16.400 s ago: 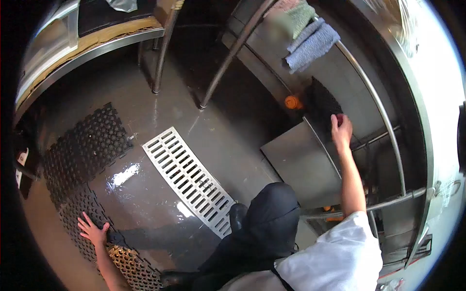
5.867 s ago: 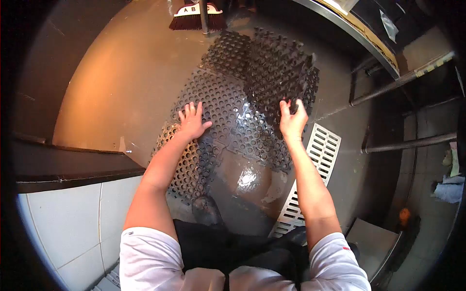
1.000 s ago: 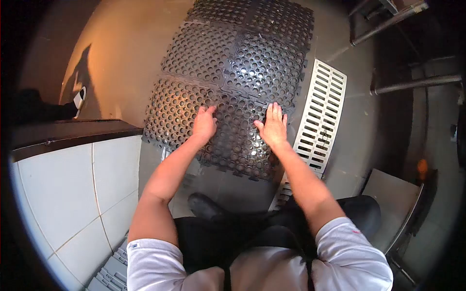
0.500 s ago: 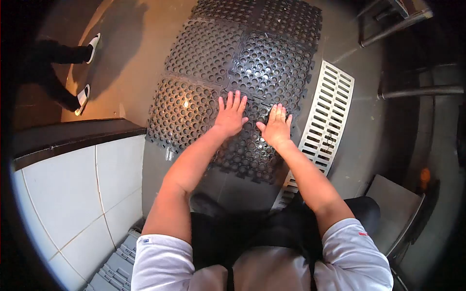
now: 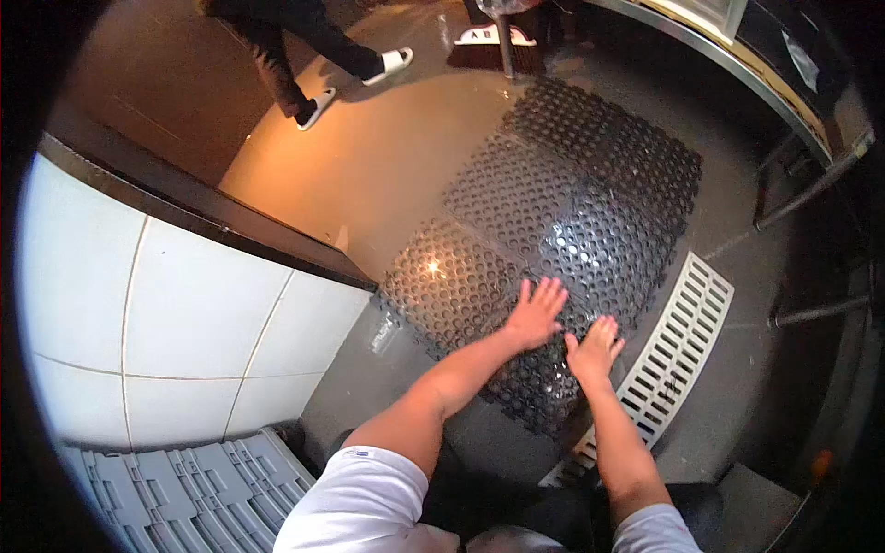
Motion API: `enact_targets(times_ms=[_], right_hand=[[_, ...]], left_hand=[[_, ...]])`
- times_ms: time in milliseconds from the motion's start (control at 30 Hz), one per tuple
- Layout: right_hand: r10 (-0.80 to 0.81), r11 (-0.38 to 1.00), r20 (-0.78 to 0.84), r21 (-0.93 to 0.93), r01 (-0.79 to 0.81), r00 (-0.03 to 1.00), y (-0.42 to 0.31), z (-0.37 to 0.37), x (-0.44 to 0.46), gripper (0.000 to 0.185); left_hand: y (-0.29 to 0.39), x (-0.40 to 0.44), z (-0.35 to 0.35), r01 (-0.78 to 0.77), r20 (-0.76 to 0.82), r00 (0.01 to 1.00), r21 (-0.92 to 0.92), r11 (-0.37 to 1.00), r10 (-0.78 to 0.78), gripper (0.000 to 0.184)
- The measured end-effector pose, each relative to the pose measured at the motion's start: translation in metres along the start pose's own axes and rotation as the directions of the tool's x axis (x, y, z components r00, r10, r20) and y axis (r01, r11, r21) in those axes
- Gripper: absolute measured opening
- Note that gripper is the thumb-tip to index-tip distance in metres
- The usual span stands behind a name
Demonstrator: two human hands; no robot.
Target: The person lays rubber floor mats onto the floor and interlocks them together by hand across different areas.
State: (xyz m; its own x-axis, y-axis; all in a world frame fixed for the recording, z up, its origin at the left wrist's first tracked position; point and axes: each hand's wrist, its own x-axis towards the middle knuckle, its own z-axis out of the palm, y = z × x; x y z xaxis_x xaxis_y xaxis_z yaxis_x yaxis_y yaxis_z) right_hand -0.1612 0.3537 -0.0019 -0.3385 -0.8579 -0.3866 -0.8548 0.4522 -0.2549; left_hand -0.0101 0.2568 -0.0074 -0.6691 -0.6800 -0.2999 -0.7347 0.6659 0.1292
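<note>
A black rubber floor mat (image 5: pixel 516 194) made of joined square tiles full of round holes lies on the dark floor. My left hand (image 5: pixel 536 313) rests palm down over the mat near its middle, fingers spread. Just to its right, my right hand (image 5: pixel 595 352) is also palm down over the mat, fingers stretched forward and the thumb apart. Neither hand holds anything. Whether the palms press on the rubber or hover slightly above it, I cannot tell.
A pale slotted drain grate (image 5: pixel 678 341) runs along the mat's right side. White wall tiles (image 5: pixel 184 332) and grey plastic slatted panels (image 5: pixel 198 493) are at left. Another person's white slippers (image 5: pixel 392 64) stand at upper left. A broom (image 5: pixel 496 48) and a metal table (image 5: pixel 737 74) are beyond.
My view has swung left and upward, so the mat and hands appear farther right and lower. The broom and metal table have come into view. Both hands stay flat over the mat.
</note>
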Motion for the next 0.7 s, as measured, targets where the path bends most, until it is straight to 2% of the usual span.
enact_targets(times_ms=[33, 133, 400, 467, 500, 600, 633, 700], right_hand=[[0.002, 1.0, -0.031, 0.012, -0.002, 1.0, 0.005, 0.001, -0.003, 0.095], [-0.056, 0.998, 0.017, 0.013, 0.056, 0.998, 0.017, 0.003, -0.005, 0.093], [-0.068, 0.996, 0.17, -0.052, 0.078, 0.983, 0.002, -0.029, 0.02, 0.088], [-0.095, 0.994, 0.237, -0.034, 0.106, 0.967, 0.014, -0.037, 0.031, 0.088], [-0.133, 0.99, 0.281, -0.002, 0.139, 0.95, 0.024, -0.043, 0.034, 0.088], [-0.124, 0.989, 0.163, -0.064, 0.136, 0.979, 0.057, -0.061, 0.039, 0.088], [-0.154, 0.981, -0.017, -0.118, 0.151, 0.988, 0.072, -0.054, 0.034, 0.085], [-0.176, 0.981, -0.158, -0.11, 0.16, 0.972, 0.092, -0.041, 0.015, 0.084]], left_hand=[[0.008, -0.001, 0.001, -0.054, -0.008, 0.999, -0.065, 0.996, 0.053, 0.08], [0.026, 0.005, 0.016, -0.063, -0.05, 0.997, -0.111, 0.992, 0.058, 0.08], [0.033, 0.024, 0.006, 0.026, 0.058, 0.998, -0.039, 0.999, -0.024, 0.081], [0.031, 0.027, 0.006, 0.021, 0.098, 0.995, -0.066, 0.998, -0.014, 0.084], [0.028, 0.026, -0.004, 0.012, 0.13, 0.992, -0.16, 0.987, 0.009, 0.086], [0.016, 0.028, -0.004, -0.053, 0.176, 0.982, -0.109, 0.993, 0.072, 0.09], [0.014, 0.025, -0.005, -0.061, 0.187, 0.979, -0.11, 0.992, 0.081, 0.09], [0.017, 0.015, 0.002, -0.017, 0.138, 0.99, -0.096, 0.995, 0.03, 0.093]])
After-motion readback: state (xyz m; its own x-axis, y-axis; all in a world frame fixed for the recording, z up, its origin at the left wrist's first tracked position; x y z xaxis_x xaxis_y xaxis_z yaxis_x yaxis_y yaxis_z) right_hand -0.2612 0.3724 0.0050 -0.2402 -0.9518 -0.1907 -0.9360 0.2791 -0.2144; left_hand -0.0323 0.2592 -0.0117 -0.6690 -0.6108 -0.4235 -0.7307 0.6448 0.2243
